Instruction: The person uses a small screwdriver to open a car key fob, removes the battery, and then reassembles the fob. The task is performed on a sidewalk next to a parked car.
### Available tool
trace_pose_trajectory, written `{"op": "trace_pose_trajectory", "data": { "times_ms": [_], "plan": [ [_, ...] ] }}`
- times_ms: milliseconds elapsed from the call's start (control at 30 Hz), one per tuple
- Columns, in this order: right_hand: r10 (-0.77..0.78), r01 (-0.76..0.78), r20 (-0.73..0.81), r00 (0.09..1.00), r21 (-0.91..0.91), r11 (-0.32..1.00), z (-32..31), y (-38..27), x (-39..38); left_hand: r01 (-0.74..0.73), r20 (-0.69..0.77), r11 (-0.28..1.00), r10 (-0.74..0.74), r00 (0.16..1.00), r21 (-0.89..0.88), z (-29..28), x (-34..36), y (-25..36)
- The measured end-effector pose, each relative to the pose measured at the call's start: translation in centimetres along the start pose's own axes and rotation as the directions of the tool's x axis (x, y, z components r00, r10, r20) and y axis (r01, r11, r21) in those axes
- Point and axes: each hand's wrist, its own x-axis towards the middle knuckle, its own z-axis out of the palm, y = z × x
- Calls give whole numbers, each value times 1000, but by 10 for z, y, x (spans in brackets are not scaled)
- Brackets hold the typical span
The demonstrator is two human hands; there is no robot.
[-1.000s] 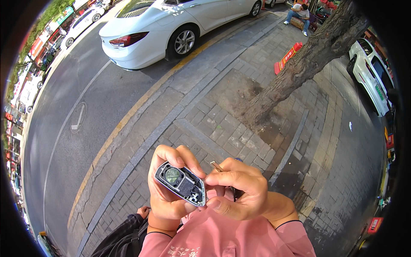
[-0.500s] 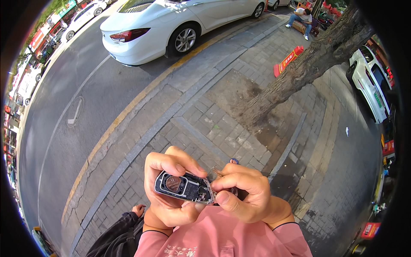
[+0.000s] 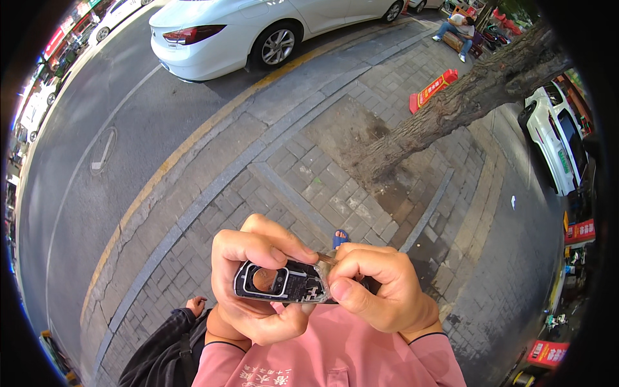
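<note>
Left hand point(image 3: 227, 271) grasps the opened key fob point(image 3: 300, 284) by its edges, battery point(image 3: 264, 279) upward, presumably for steadiness; just beside, the right hand point(image 3: 377, 284) pinches a thin brownish piece point(image 3: 327, 258).

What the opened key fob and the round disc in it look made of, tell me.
Opened key fob: probably dull black plastic, given its moulded recesses. Round disc: likely metal, polished, since its smooth face catches light; the coppery tint may be reflection.
</note>
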Motion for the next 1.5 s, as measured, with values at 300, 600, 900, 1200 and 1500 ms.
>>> {"op": "trace_pose_trajectory", "data": {
  "times_ms": [300,600,900,1200,1500],
  "plan": [
    [-24,24,-1,1000,116,993,0,15,-2,70,7,998,-70,998,-8,2,1,2],
    [71,-68,2,998,281,957,-3,26,-1,399,-105,890,-428,898,-219,12,1,10],
    [305,-373,230,924,719,586,-4,44,3,487,-206,868,-497,843,-97,12,3,13],
    [-44,130,-258,965,328,935,16,45,0,476,-189,797,-567,802,-371,1,4,-1],
    [-291,326,-349,891,43,944,18,36,10,449,-168,743,-590,790,-497,6,8,-3]
  ]
}}
